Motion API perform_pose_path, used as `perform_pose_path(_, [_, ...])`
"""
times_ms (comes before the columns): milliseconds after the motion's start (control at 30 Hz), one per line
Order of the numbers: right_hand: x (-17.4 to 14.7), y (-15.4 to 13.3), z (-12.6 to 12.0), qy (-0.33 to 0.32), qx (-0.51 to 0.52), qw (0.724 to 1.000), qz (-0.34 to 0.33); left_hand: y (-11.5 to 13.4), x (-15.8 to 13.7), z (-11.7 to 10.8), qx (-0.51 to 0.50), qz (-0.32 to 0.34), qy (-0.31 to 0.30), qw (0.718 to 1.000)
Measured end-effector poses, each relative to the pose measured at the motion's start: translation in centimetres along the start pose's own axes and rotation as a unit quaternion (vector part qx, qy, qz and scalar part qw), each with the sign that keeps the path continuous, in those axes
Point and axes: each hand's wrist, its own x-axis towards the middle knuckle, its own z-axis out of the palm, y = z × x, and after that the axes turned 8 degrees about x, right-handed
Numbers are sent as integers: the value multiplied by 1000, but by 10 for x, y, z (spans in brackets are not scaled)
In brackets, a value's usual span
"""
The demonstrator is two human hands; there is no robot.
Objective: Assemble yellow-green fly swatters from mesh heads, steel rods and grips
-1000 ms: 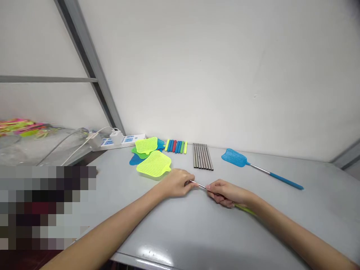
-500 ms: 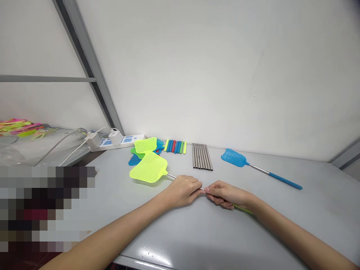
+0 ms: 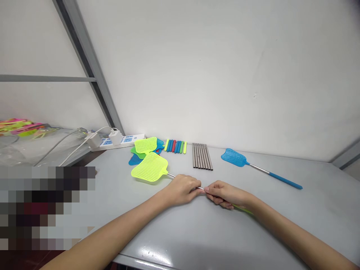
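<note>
A yellow fly swatter with a perforated head and a thin metal rod lies across the front of me. My left hand is closed round its rod, a little below the head. Close beside it, my right hand pinches the rod farther along, and a yellow-green grip shows under my right wrist. Most of that grip is hidden by the hand and forearm. A short bit of bare rod shows between the two hands. To the right rests a blue fly swatter with a metal rod and blue handle.
Several metal tubes lie side by side behind my hands. Left of them is a row of coloured handle grips. More swatter heads are piled near a white power strip. A plastic bag is at far left.
The yellow swatter's head has shifted very slightly to the right, and my left hand has moved up a touch. My right hand keeps its place.
</note>
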Motion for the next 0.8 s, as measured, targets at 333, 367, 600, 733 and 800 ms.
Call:
perform_pose_path(333, [-2,-1,0,2,-2,1000,-5,3,-1,-5,-12,-16,-7,1000])
perform_pose_path(367, [-1,0,0,3,-3,1000,-4,3,-1,-5,-13,-16,-10,1000])
perform_pose_path(600, [0,0,0,8,-6,1000,3,1,0,-2,-25,-15,-7,1000])
perform_pose_path(733, [-1,0,0,8,-3,1000,0,1,0,-2,-31,-17,-6,999])
perform_pose_path(800, [-1,0,0,9,-3,1000,1,1,0,-3,-32,-18,-5,999])
